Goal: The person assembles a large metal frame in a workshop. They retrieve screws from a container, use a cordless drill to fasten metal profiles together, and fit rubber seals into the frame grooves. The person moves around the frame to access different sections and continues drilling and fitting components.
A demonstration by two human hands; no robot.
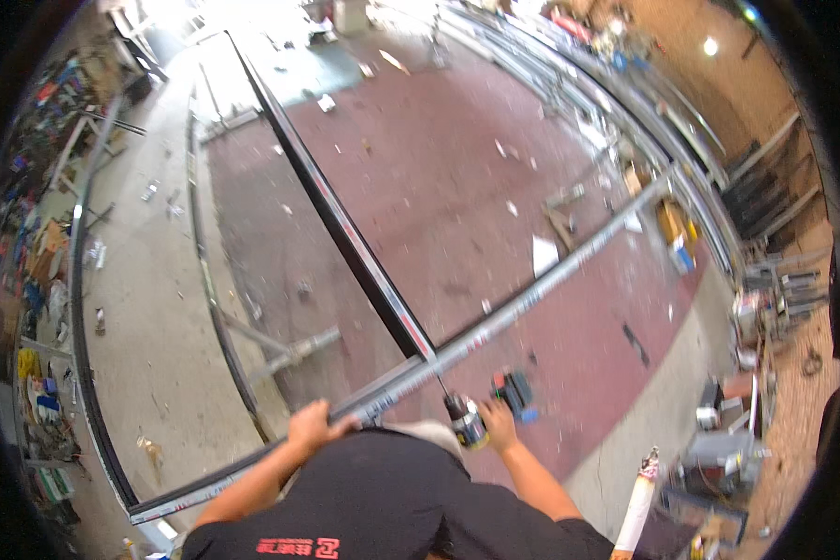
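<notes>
A cordless drill (465, 420) is in my right hand (497, 425), with my fingers wrapped round its grip. Its long thin bit points away from me and reaches the near rail (495, 322) of a large metal frame, close to where a long dark crossbar (345, 229) meets it. Whether the tip is turning or inside the metal is too small to tell. To the left of the drill, my left hand (315, 427) is closed over the same rail, close to my body.
More frame bars (205, 271) stretch along the left. Metal profiles (569, 89) are stacked at the far right, with a yellow and blue container (679, 238) near the rail's end. Scraps litter the reddish floor (420, 168). A burning cigarette (637, 509) shows close up at lower right.
</notes>
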